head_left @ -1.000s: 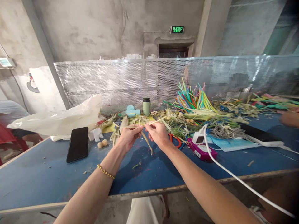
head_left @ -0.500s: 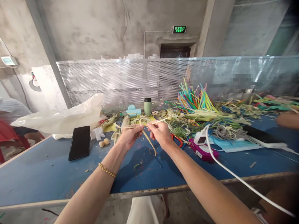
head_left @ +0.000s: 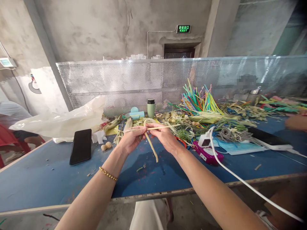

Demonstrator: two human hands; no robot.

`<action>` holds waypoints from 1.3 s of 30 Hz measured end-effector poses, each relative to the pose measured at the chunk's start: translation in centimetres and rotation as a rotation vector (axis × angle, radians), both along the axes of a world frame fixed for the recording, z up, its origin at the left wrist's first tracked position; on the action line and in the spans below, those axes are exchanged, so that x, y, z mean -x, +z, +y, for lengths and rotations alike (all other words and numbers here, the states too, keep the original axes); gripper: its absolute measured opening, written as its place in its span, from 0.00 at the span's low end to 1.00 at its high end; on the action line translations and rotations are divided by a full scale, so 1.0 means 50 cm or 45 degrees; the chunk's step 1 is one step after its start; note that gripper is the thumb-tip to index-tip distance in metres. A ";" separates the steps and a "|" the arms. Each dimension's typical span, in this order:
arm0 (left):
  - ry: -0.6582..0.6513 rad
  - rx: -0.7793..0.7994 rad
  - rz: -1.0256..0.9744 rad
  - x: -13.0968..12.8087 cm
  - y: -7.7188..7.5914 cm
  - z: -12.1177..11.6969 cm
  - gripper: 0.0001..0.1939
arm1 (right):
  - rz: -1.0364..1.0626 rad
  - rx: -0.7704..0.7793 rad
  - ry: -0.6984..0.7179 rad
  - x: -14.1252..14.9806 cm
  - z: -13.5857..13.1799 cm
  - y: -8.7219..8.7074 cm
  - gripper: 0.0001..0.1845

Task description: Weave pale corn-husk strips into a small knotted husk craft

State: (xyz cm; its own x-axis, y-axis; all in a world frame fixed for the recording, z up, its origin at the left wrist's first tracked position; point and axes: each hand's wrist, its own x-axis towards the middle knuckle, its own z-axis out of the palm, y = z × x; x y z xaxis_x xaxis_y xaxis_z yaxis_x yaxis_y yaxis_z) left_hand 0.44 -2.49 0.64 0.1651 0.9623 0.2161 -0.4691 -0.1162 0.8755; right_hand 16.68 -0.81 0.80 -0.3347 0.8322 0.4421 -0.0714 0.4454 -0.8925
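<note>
Left hand (head_left: 131, 138) pinches pale strips (head_left: 152, 147) beside the outstretched right hand (head_left: 166, 136), whose grip is unclear.

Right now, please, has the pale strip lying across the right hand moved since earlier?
Yes: judged against the green bottle, the pale strip reaches farther right and lower in view.

Left hand (head_left: 131, 139) and right hand (head_left: 166, 137) raised in front of body, fingertips close together. Left hand: thumb pressed to curled index finger in pinch, other fingers folded beneath. Right hand: fingers stretched toward left hand, flatter; thumb contact hard to make out. Left forearm (head_left: 92, 195) bare, slanting down and outward behind left hand. Right forearm (head_left: 203, 182) likewise bare, slanting down and outward behind right hand. Both wrists nearly in line with forearms.
</note>
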 end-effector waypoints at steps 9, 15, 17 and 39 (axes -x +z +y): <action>-0.094 -0.058 0.176 -0.010 -0.010 -0.006 0.15 | 0.167 0.100 0.028 0.001 -0.009 0.007 0.19; 0.009 -0.016 0.199 -0.012 -0.016 0.004 0.16 | -0.028 0.018 -0.117 -0.001 0.004 -0.003 0.13; 0.032 -0.037 0.197 -0.014 -0.015 0.002 0.15 | 0.013 0.068 -0.080 -0.001 0.005 -0.007 0.14; -0.045 -0.060 0.336 -0.012 -0.013 -0.006 0.13 | -0.011 0.123 -0.241 0.004 -0.001 -0.005 0.20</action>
State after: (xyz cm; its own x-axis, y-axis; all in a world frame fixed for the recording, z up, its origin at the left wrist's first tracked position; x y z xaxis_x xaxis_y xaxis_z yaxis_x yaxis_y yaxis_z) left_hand 1.04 -2.79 -0.03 0.2550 0.9449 0.2053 -0.2301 -0.1469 0.9620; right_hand 16.47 -0.86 0.55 -0.1718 0.9190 0.3548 0.0133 0.3623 -0.9320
